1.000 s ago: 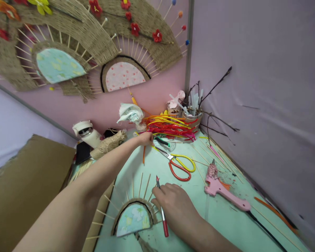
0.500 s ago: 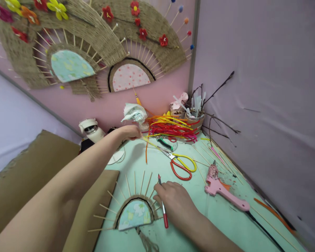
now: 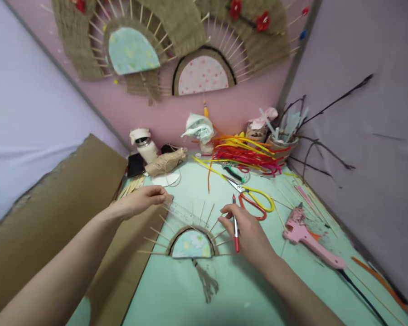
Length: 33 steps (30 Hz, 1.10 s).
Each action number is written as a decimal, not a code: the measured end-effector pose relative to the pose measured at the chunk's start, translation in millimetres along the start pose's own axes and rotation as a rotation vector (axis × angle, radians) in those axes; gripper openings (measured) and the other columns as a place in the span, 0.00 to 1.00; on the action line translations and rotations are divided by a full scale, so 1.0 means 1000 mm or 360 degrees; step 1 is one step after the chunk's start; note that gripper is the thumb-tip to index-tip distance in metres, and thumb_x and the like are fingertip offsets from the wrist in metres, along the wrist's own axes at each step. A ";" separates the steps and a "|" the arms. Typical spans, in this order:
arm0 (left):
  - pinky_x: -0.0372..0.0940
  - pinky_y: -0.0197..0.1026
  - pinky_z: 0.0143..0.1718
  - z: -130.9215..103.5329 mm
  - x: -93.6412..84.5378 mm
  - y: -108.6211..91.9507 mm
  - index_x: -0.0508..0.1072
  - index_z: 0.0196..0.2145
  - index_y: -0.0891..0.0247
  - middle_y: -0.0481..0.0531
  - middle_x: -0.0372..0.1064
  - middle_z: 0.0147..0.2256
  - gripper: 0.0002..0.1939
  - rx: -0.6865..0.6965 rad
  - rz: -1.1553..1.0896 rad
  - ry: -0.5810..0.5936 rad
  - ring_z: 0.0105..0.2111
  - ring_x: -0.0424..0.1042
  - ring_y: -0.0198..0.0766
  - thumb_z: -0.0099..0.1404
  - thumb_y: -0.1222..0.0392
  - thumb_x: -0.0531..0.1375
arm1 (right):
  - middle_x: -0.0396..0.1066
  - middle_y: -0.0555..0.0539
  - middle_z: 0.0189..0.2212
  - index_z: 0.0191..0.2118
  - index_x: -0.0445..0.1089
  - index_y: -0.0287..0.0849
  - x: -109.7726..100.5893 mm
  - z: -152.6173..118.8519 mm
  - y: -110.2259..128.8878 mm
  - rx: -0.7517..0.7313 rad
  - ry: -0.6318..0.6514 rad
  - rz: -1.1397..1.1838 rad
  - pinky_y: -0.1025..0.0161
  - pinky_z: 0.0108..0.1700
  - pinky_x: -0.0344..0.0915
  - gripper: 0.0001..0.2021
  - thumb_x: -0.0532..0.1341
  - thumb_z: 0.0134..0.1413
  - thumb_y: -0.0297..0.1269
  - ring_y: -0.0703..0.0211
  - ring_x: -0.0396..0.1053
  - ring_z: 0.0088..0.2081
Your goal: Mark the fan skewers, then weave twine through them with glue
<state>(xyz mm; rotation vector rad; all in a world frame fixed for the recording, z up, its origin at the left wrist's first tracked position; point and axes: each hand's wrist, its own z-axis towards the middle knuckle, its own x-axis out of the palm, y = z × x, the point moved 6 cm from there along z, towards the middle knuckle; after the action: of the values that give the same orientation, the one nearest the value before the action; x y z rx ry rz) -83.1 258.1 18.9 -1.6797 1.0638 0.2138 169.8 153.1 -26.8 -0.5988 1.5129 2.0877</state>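
Observation:
My left hand [image 3: 151, 197] pinches one end of a clear plastic ruler [image 3: 183, 213], which slants down to the right above a small fan frame. That frame has a half-round centre of blue floral cloth [image 3: 192, 244], a twine and black-cord border, thin sticks fanning out, and a twine tassel [image 3: 206, 280] below. To its right, my right hand [image 3: 245, 226] holds a red-and-silver pen [image 3: 236, 230] between its fingers, red tip upward. Its thumb and index finger are near the ends of the right-hand sticks; whether they touch one I cannot tell.
Scissors [image 3: 255, 199] lie beyond my right hand, with a pink glue gun [image 3: 309, 240] to the right. Fuzzy craft stems [image 3: 248, 156] are heaped at the back beside a twig pot [image 3: 282, 147]. A twine roll [image 3: 166, 162] is behind my left hand; cardboard [image 3: 122, 271] covers the left side.
My left hand has come back from the rear of the table toward the fan frame, and the clear ruler now shows in it. My right hand keeps the pen. The view has shifted.

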 end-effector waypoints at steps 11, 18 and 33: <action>0.68 0.35 0.30 -0.018 0.043 0.034 0.71 0.33 0.65 0.50 0.73 0.28 0.13 -0.0004 -0.0913 -0.0273 0.28 0.73 0.33 0.55 0.54 0.66 | 0.71 0.53 0.28 0.35 0.63 0.45 0.039 -0.017 0.007 0.0261 0.0389 0.0460 0.65 0.32 0.63 0.02 0.58 0.55 0.35 0.62 0.68 0.28; 0.72 0.34 0.34 -0.020 0.048 0.019 0.71 0.43 0.68 0.57 0.76 0.34 0.10 0.0048 -0.1439 -0.0415 0.30 0.77 0.34 0.64 0.64 0.59 | 0.71 0.53 0.26 0.33 0.61 0.45 0.039 -0.014 -0.006 0.0416 0.0288 0.0707 0.64 0.33 0.65 0.03 0.58 0.52 0.33 0.62 0.70 0.28; 0.69 0.40 0.47 -0.052 0.099 -0.003 0.71 0.43 0.67 0.63 0.74 0.47 0.12 0.0124 -0.1915 -0.0657 0.45 0.75 0.41 0.60 0.65 0.62 | 0.73 0.52 0.27 0.33 0.62 0.45 0.043 -0.019 0.004 0.0372 0.0302 0.0897 0.63 0.34 0.67 0.05 0.59 0.54 0.38 0.59 0.73 0.30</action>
<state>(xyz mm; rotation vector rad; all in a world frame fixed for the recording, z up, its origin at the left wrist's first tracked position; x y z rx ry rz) -41.8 161.4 -18.4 -1.8163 -0.3205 -0.2585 135.4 139.9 -55.5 -0.3086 2.1997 2.2382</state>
